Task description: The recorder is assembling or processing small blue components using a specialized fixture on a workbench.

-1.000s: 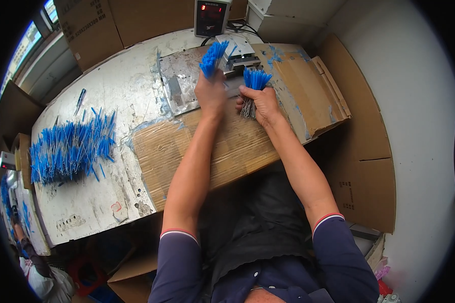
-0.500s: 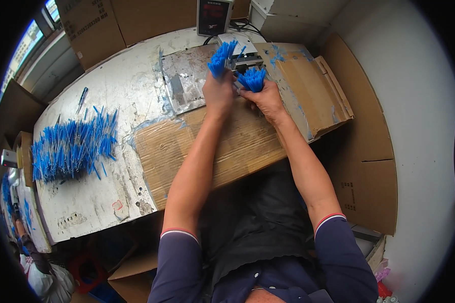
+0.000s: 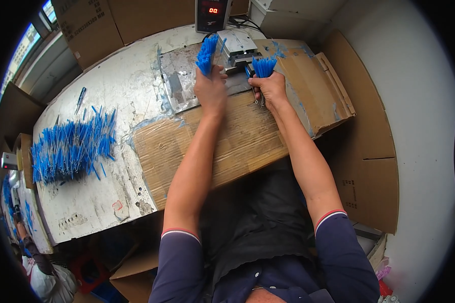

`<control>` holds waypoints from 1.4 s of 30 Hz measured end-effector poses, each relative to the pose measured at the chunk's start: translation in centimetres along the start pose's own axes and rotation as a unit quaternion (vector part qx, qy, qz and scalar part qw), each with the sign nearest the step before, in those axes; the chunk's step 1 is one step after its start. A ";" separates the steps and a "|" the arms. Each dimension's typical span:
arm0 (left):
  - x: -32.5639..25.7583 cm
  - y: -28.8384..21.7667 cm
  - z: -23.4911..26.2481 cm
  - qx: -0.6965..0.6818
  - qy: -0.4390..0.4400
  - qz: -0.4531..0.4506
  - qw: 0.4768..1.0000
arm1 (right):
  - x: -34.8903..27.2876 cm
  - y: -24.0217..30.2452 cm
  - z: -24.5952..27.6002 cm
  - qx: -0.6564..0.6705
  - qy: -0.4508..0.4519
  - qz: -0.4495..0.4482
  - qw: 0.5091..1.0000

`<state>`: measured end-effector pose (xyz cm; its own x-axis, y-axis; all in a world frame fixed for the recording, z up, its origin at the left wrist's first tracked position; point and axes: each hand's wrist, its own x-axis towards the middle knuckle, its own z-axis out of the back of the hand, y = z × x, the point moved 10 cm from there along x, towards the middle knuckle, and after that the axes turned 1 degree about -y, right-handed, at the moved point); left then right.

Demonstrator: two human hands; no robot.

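My left hand (image 3: 211,93), slightly blurred, is closed around a bundle of thin blue-tipped wire brushes (image 3: 206,54), their blue ends pointing up and away from me. One single blue piece stands apart from that bundle, near the fingers. A second, smaller bundle of blue brushes (image 3: 264,66) is gripped in my right hand (image 3: 273,90); bare wire ends, apparently looped, hang below its fingers. Between and just beyond the hands sits a small metal device (image 3: 239,48) with a dark front part. My right fingers are close to its front; whether they touch it cannot be seen.
A heap of similar blue brushes (image 3: 76,144) lies on the worn white table (image 3: 101,194) at left, near a pen (image 3: 80,100). A display box (image 3: 213,15) stands at the back. Cardboard (image 3: 212,146) covers the near edge; a cardboard box (image 3: 313,86) is at right. Another person's arm (image 3: 23,232) shows far left.
My hands have moved apart: the left went left with its bundle, the right slightly right with its own. The metal device is more exposed, and the display now shows lit red digits.
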<state>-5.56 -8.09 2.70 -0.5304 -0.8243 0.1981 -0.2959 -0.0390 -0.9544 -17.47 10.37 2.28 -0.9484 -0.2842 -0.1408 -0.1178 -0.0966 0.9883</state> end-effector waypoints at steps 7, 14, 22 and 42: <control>0.1 -0.4 0.6 0.070 -0.027 -0.049 0.996 | 0.5 -0.2 0.2 0.004 -0.018 -0.001 1.000; -0.5 -1.9 0.8 0.215 -0.067 -0.079 0.971 | 0.8 -0.6 0.8 0.000 -0.031 -0.029 0.999; -1.1 -1.7 -2.0 0.380 0.020 -0.195 0.904 | -0.3 -0.5 0.7 0.118 0.022 0.008 0.993; -1.2 -3.3 -0.7 0.439 0.029 -0.201 0.875 | -2.7 -0.8 1.4 0.211 -0.017 0.086 0.973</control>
<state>-4.54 -6.61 5.76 -0.5710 -0.6145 0.5445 0.2433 -0.7600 -0.6026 -15.23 12.51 1.91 -0.9730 -0.2298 0.0230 -0.0612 0.3527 0.9337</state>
